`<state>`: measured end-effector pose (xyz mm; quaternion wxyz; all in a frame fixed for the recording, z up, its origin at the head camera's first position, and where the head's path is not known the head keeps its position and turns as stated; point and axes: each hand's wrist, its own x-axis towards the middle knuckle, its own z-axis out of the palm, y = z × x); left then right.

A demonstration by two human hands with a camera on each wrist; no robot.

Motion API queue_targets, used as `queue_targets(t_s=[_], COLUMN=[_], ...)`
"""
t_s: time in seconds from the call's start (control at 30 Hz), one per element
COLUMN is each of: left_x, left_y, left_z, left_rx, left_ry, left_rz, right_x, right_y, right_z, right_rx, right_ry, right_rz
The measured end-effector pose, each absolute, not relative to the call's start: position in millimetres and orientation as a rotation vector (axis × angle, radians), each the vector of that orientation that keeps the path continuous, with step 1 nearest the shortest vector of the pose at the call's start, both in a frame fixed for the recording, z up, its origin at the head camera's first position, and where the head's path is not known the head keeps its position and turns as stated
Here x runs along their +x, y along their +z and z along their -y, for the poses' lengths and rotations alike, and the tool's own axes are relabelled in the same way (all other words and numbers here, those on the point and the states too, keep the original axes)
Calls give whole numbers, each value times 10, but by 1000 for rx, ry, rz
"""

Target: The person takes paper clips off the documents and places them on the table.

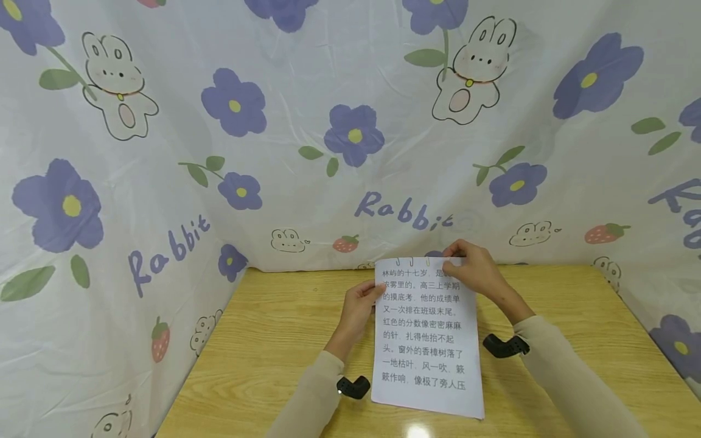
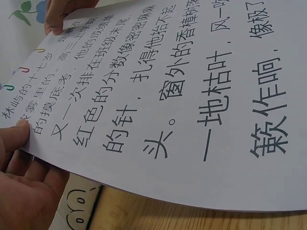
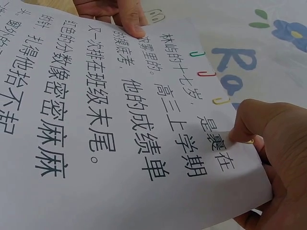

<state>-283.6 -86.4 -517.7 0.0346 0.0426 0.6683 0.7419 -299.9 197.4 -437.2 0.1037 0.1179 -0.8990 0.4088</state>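
Printed paper (image 1: 421, 398) with lines of large Chinese characters is held up over the table, tilted. My left hand (image 1: 358, 307) pinches its left edge near the top, thumb on the printed face and fingers behind. At the top right corner my right hand (image 1: 476, 274) grips the paper, its thumb pressing the front by the top edge. Along that edge sit a green paper clip (image 3: 196, 54), a red paper clip (image 3: 206, 74) and a yellow paper clip (image 3: 221, 101). Another yellow clip (image 3: 250, 141) shows partly beside the right thumb, the rest hidden.
Below the paper lies a wood-grain table (image 1: 263, 340). A white cloth (image 1: 296, 201) printed with rabbits, purple flowers and strawberries hangs behind the table and along its sides. Black curved bands (image 1: 504, 346) sit at both wrists.
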Motion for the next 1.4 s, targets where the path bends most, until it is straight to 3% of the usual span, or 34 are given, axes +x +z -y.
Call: queue_targets(t_s=[1.4], left_x=[-2836], left_y=[-5208], left_z=[898], left_rx=[70], left_ry=[2294], left_rz=[-2063], right_x=[-3008], right_y=[-4275], right_z=[-2164], right_rx=[314], right_ry=[1313], right_rz=[2484])
